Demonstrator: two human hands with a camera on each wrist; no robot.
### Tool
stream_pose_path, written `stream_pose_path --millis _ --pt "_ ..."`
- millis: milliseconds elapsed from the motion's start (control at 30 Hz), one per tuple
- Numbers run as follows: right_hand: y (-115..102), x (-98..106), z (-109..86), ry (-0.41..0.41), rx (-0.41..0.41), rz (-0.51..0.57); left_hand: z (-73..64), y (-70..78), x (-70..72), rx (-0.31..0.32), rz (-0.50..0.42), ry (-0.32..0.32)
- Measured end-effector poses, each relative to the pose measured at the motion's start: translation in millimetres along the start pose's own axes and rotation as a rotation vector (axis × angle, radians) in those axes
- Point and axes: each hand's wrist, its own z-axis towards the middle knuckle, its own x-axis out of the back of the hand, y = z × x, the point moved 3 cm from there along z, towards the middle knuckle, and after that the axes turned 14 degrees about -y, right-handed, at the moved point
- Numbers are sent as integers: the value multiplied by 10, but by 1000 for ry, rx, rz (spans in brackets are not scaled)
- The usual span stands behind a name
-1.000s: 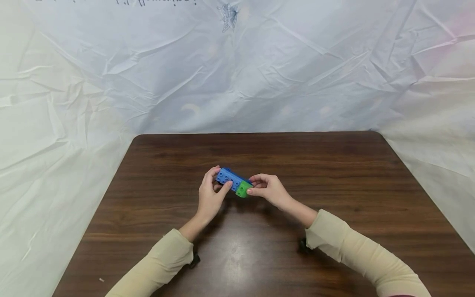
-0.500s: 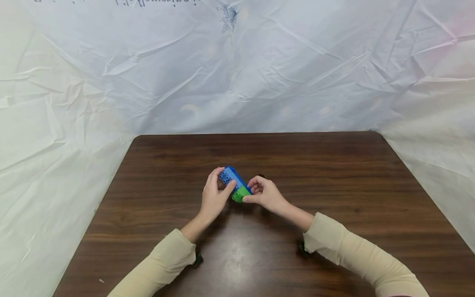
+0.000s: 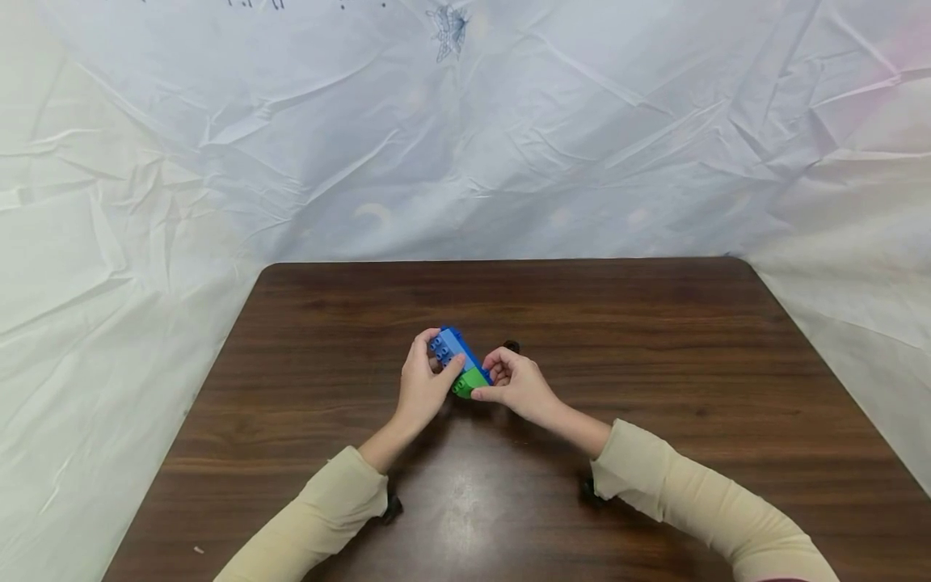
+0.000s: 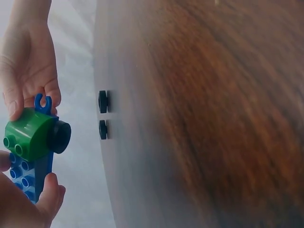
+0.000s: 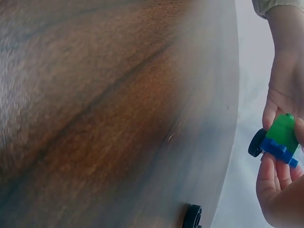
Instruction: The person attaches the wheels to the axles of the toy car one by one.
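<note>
A toy vehicle of building bricks is held tilted above the wooden table, between both hands. It has a light blue studded brick (image 3: 449, 347) and a green rounded brick (image 3: 471, 381) on a darker blue base. A blue hook (image 4: 42, 103) sticks out at the green end, and a black wheel (image 4: 60, 137) sits on one side. My left hand (image 3: 423, 390) grips the blue part, thumb across its side. With thumb and fingers, my right hand (image 3: 525, 390) pinches the green end near the hook. The base's underside is hidden.
Two loose black wheels, a nearer wheel (image 4: 103, 129) and a farther wheel (image 4: 103, 101), stand on the brown table (image 3: 618, 323). In the head view a dark wheel (image 3: 511, 346) shows behind the right hand. A wrinkled pale cloth (image 3: 465, 145) hangs behind the table.
The brick vehicle has turned clockwise to a steeper slant, its green end lower and nearer the body. Both hands have shifted slightly with it, uncovering a wheel behind the right hand.
</note>
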Motion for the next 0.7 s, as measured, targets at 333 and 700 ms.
stream_pose_path --millis 333,700 --pt "-24 -7 -11 -57 13 -15 -44 174 41 49 -85 -48" --pt "-33 75 -6 -123 42 13 -107 258 124 92 -134 -60"
